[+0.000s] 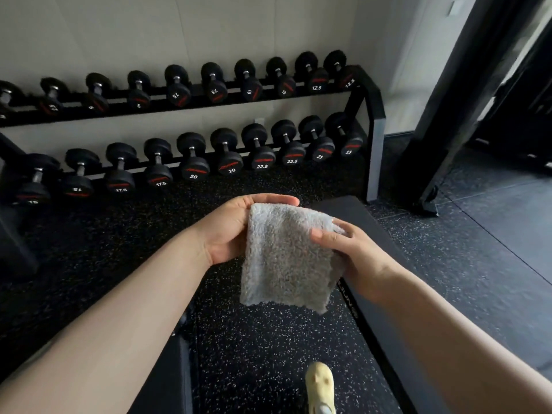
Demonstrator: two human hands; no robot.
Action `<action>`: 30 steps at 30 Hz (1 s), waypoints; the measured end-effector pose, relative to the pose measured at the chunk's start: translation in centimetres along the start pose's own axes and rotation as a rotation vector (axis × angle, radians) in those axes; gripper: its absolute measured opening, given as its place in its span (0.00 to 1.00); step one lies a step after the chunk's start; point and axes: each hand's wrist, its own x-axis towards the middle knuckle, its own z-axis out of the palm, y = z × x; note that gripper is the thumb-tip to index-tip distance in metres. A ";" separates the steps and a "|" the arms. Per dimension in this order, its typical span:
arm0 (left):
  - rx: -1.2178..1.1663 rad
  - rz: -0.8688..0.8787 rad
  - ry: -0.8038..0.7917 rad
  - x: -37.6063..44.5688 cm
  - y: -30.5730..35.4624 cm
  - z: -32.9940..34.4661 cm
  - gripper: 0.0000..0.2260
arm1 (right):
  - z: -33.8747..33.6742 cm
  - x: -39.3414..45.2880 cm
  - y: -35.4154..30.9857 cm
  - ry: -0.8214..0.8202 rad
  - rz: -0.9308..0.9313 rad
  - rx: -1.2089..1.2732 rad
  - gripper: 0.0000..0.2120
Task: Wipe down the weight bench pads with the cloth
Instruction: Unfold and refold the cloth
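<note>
Bare forearms reach forward over the speckled rubber floor (pixel 254 354). Just left of the black bench pad (pixel 343 210), the left hand (pixel 230 231) lies open under the grey cloth (pixel 286 255), while the right hand (pixel 352 252) pinches its right edge. Judging by this, the cloth is being readied; next it must be pressed flat onto the pad, unwiped as yet.
</note>
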 end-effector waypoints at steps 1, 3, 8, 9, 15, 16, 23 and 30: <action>-0.025 -0.026 0.026 1.6 -0.6 0.3 0.13 | -0.9 0.5 0.5 0.002 0.025 0.058 0.21; -0.072 -0.101 0.094 5.2 -2.2 0.4 0.13 | -3.2 2.0 1.7 0.112 0.048 0.140 0.13; -0.160 -0.387 0.154 15.6 -7.1 0.6 0.17 | -11.5 8.0 4.5 0.423 0.128 0.082 0.07; -0.120 -0.440 0.127 17.9 -7.8 0.7 0.18 | -13.3 9.6 4.9 0.461 0.124 0.052 0.06; 0.172 -0.469 0.318 31.7 -10.1 1.7 0.10 | -23.7 19.8 6.2 0.551 0.219 -0.039 0.10; 0.173 -0.465 0.356 33.8 -10.6 1.5 0.09 | -25.2 21.4 6.6 0.546 0.249 -0.055 0.13; 0.033 -0.529 0.575 45.8 -15.3 -1.4 0.13 | -32.3 32.6 11.1 0.641 0.395 -0.186 0.21; 0.266 -0.580 0.584 55.9 -21.9 -6.0 0.07 | -36.7 41.2 18.3 0.694 0.448 -0.467 0.25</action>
